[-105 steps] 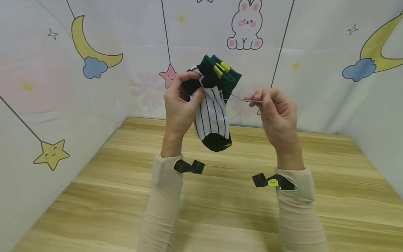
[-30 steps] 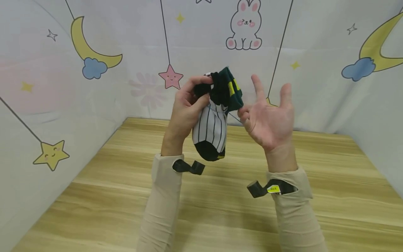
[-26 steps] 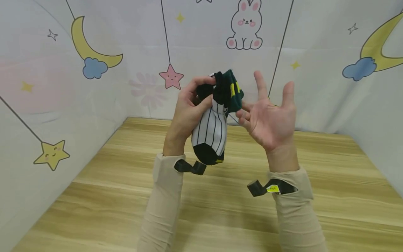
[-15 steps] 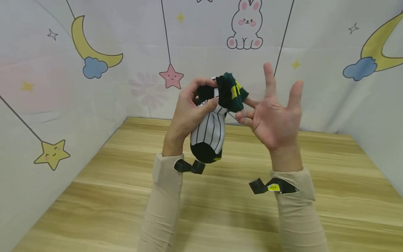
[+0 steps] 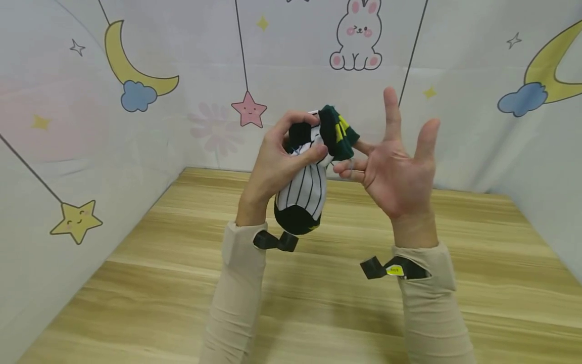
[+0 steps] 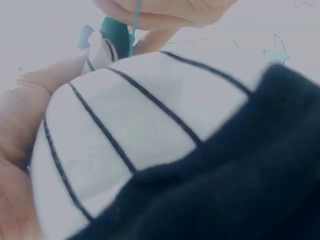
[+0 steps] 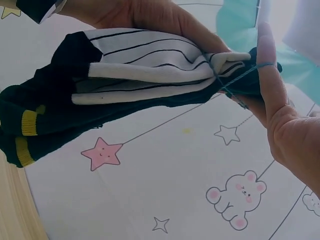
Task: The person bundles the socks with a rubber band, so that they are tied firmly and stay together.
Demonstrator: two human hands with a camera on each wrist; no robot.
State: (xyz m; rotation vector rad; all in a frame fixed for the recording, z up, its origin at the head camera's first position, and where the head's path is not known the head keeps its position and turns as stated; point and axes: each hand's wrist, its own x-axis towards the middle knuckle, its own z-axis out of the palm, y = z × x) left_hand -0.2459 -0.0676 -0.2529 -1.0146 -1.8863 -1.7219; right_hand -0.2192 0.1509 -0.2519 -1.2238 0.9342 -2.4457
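Observation:
My left hand (image 5: 279, 156) holds a bundle of socks (image 5: 303, 187), thumb in front and index finger over the top. They are white with black stripes, black toes and dark green cuffs with yellow marks. A thin blue elastic band (image 7: 246, 74) wraps the bunched socks and stretches round a straight finger of my right hand (image 5: 395, 174). That hand is beside the cuffs, palm in view, with index finger and thumb spread. The left wrist view has the striped fabric filling most of it; the far ends of some right fingers are behind the cuffs.
Below the hands lies a wood-grain table (image 5: 327, 298). A white cloth backdrop (image 5: 291, 60) printed with moons, stars and a rabbit stands behind and at both sides. Each wrist wears a black camera mount (image 5: 373, 267) over a beige sleeve.
Earlier my right hand pinched the stretched band out to the right; now its fingers are spread with the band looped on one. My left thumb has slid slightly right across the socks.

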